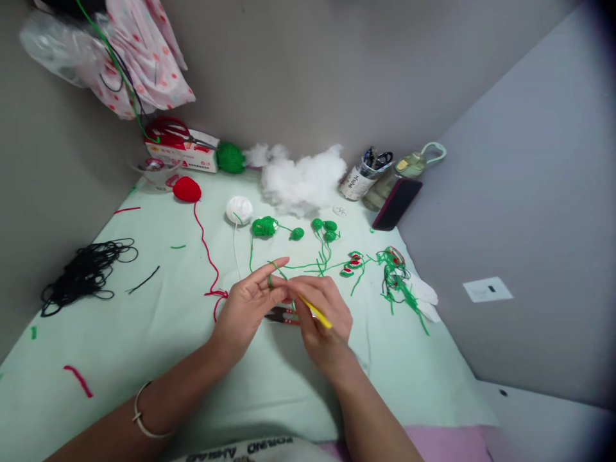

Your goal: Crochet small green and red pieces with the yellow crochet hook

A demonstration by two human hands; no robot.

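Green yarn [279, 269] loops round the raised index finger of my left hand [245, 311], whose thumb and other fingers pinch at the work. My right hand [325, 314] grips a crochet hook with a yellow handle [315, 310], its tip meeting the left fingers. Whatever small piece sits between the fingertips is mostly hidden. Beyond the hands, a green yarn ball [264, 226] trails a strand toward my left hand. Small green crocheted balls [330, 231] and red, white and green crocheted pieces [353, 264] lie farther off. Below my fingers is a dark, red-edged item [282, 314], partly covered.
Red yarn [187, 189], white yarn [239, 210] and tangled black yarn [84, 273] lie leftward. White stuffing [303, 179], a box [185, 154] with scissors [173, 130], a pen cup [360, 176], a bottle [409, 165] and a phone [397, 204] line the walls. Yarn scraps [402, 282] lie right.
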